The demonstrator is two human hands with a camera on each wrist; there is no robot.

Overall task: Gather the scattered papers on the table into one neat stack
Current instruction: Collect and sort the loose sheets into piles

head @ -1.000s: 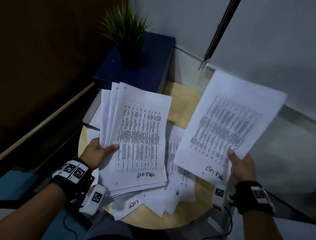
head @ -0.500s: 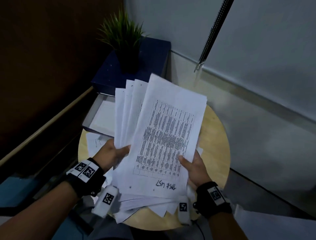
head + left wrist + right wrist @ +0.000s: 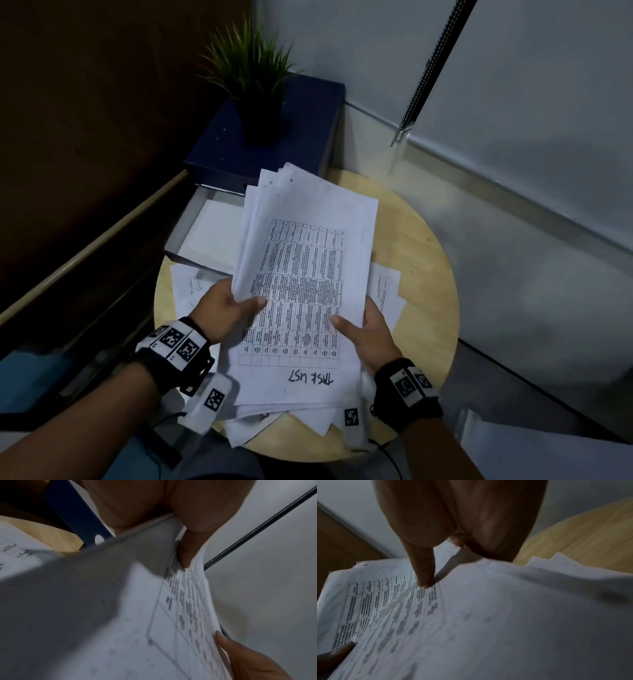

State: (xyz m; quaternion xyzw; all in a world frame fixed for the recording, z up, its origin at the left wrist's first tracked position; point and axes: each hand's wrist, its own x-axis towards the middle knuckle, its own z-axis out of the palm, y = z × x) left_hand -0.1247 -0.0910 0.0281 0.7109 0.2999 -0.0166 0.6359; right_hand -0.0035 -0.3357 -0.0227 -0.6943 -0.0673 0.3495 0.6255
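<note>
A fanned bundle of printed papers (image 3: 305,274) is held above the round wooden table (image 3: 424,267). Its top sheet carries a table of text and handwritten words. My left hand (image 3: 222,310) grips the bundle's left edge, thumb on top (image 3: 186,555). My right hand (image 3: 368,334) grips the right edge, thumb pressing the top sheet (image 3: 423,574). Loose sheets still lie on the table: one at the left (image 3: 190,287), some at the right (image 3: 387,291), and several under the bundle near the front edge (image 3: 308,419).
A dark blue box (image 3: 274,137) with a potted plant (image 3: 251,78) on it stands at the table's back left, over an open tray of white paper (image 3: 212,236). A blind cord (image 3: 421,75) hangs by the grey wall on the right.
My right hand brought its single sheet leftwards and laid it on top of the bundle in my left hand. Both hands now hold the bundle, which has drawn together.
</note>
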